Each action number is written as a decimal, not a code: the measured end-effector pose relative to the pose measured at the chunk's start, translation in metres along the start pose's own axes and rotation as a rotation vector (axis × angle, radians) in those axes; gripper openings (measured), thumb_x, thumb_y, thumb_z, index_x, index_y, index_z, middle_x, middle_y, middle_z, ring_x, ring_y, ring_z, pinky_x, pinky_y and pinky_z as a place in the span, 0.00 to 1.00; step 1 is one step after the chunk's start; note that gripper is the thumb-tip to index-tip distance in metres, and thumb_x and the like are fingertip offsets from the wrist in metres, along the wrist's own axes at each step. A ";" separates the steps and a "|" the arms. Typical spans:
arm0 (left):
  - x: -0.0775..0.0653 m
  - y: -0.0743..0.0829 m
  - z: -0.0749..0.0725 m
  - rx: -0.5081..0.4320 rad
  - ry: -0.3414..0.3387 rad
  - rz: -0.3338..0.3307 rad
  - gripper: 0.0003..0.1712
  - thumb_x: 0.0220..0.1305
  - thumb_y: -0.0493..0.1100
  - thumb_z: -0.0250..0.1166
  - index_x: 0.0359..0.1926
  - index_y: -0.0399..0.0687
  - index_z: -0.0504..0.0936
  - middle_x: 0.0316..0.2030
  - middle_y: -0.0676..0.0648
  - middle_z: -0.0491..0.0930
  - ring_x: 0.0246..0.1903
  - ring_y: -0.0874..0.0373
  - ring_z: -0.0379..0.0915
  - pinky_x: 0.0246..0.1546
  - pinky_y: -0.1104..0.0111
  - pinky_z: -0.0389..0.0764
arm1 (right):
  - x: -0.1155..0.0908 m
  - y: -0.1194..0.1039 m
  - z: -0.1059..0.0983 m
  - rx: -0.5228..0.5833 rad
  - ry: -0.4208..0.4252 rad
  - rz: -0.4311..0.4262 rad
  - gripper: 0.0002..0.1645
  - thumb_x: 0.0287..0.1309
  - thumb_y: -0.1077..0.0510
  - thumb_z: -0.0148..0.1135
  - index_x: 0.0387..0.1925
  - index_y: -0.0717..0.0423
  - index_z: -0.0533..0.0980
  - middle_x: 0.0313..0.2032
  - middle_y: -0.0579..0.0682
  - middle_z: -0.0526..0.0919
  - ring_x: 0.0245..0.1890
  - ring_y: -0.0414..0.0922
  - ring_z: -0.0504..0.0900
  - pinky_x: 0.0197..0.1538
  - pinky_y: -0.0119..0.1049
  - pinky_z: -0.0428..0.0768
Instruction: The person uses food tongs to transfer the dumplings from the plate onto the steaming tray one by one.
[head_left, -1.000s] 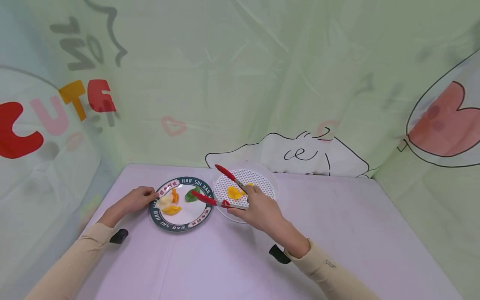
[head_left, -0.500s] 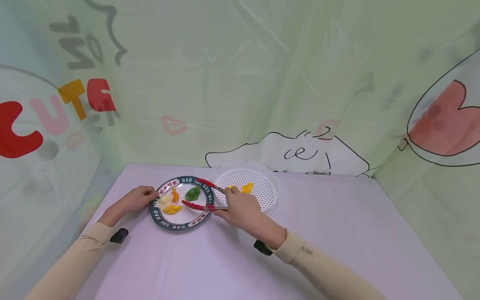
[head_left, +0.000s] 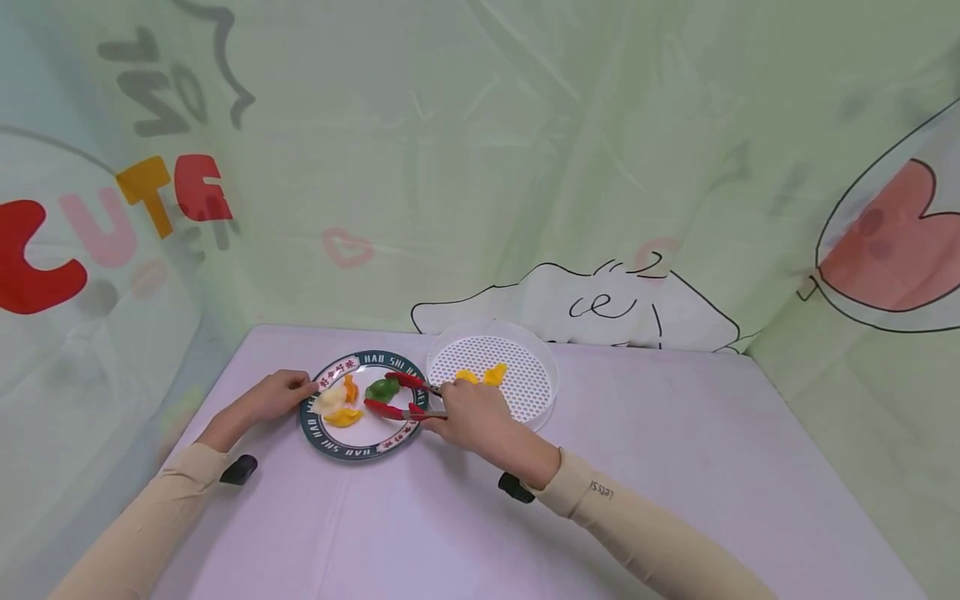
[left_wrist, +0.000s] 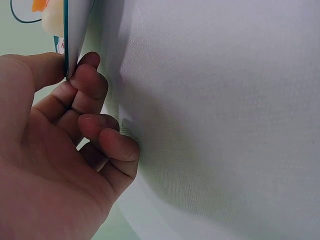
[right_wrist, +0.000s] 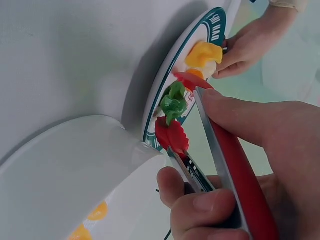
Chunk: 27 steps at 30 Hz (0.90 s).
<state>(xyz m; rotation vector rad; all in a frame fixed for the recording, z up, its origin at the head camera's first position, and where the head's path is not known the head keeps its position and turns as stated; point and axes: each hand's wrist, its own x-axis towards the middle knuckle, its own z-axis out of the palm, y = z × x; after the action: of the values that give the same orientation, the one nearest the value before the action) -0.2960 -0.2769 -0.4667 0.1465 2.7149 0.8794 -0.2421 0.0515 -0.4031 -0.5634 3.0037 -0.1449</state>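
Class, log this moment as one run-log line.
left hand grips plate rim | right hand holds tongs | tongs around green dumpling

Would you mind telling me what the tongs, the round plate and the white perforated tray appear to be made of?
Tongs: bare grey metal arms with matte red tips and grip covers, probably silicone or plastic; the tips are scalloped.
Plate: glossy white with a printed dark teal rim, probably ceramic or melamine; I cannot tell which.
Perforated tray: white plastic by its look, with a translucent rim and a regular grid of holes.
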 end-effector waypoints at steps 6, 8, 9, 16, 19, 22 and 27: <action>0.000 0.000 -0.001 0.000 0.004 0.001 0.17 0.76 0.50 0.55 0.36 0.41 0.75 0.28 0.47 0.71 0.34 0.54 0.70 0.35 0.66 0.69 | -0.001 -0.001 0.000 0.015 -0.009 -0.005 0.28 0.55 0.36 0.70 0.42 0.54 0.81 0.21 0.46 0.73 0.21 0.42 0.71 0.22 0.30 0.67; 0.000 0.000 -0.001 0.003 0.005 0.004 0.17 0.76 0.50 0.55 0.36 0.41 0.75 0.28 0.46 0.71 0.34 0.54 0.70 0.34 0.66 0.69 | -0.001 -0.001 -0.001 0.016 -0.011 -0.008 0.27 0.56 0.36 0.70 0.43 0.54 0.81 0.20 0.46 0.73 0.21 0.41 0.71 0.22 0.30 0.67; -0.001 0.001 -0.001 0.003 0.005 0.005 0.17 0.76 0.50 0.55 0.36 0.41 0.75 0.28 0.47 0.71 0.34 0.54 0.70 0.34 0.66 0.69 | -0.002 -0.001 -0.001 0.021 -0.011 -0.008 0.27 0.56 0.36 0.70 0.43 0.54 0.81 0.20 0.46 0.74 0.21 0.41 0.71 0.22 0.30 0.67; -0.001 0.001 -0.001 0.006 0.005 0.011 0.17 0.76 0.50 0.55 0.36 0.41 0.74 0.28 0.46 0.70 0.34 0.54 0.69 0.34 0.65 0.69 | -0.004 -0.001 -0.001 0.063 -0.004 0.000 0.29 0.55 0.36 0.70 0.46 0.54 0.82 0.20 0.45 0.74 0.21 0.42 0.71 0.23 0.30 0.67; -0.001 0.000 -0.001 0.006 0.006 0.015 0.17 0.76 0.50 0.55 0.35 0.41 0.74 0.27 0.46 0.70 0.33 0.54 0.69 0.34 0.65 0.69 | -0.004 0.000 0.001 0.076 -0.007 0.006 0.29 0.55 0.36 0.71 0.47 0.54 0.82 0.20 0.45 0.74 0.21 0.42 0.71 0.23 0.30 0.67; 0.000 -0.001 0.000 0.009 0.007 0.017 0.16 0.76 0.50 0.55 0.35 0.41 0.74 0.27 0.47 0.70 0.33 0.54 0.69 0.34 0.65 0.68 | -0.004 0.001 0.003 0.085 -0.011 0.011 0.29 0.55 0.36 0.71 0.47 0.54 0.82 0.20 0.45 0.74 0.20 0.42 0.71 0.23 0.30 0.67; 0.000 -0.002 0.001 0.010 0.007 0.013 0.16 0.76 0.50 0.55 0.35 0.42 0.74 0.27 0.47 0.70 0.34 0.54 0.69 0.34 0.66 0.68 | -0.005 0.002 0.005 0.083 -0.006 0.002 0.29 0.55 0.36 0.70 0.46 0.54 0.82 0.20 0.45 0.74 0.21 0.42 0.71 0.23 0.30 0.67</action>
<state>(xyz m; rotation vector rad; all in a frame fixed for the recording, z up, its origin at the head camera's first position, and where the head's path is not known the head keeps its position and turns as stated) -0.2959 -0.2775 -0.4685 0.1631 2.7282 0.8721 -0.2381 0.0546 -0.4076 -0.5512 2.9762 -0.2664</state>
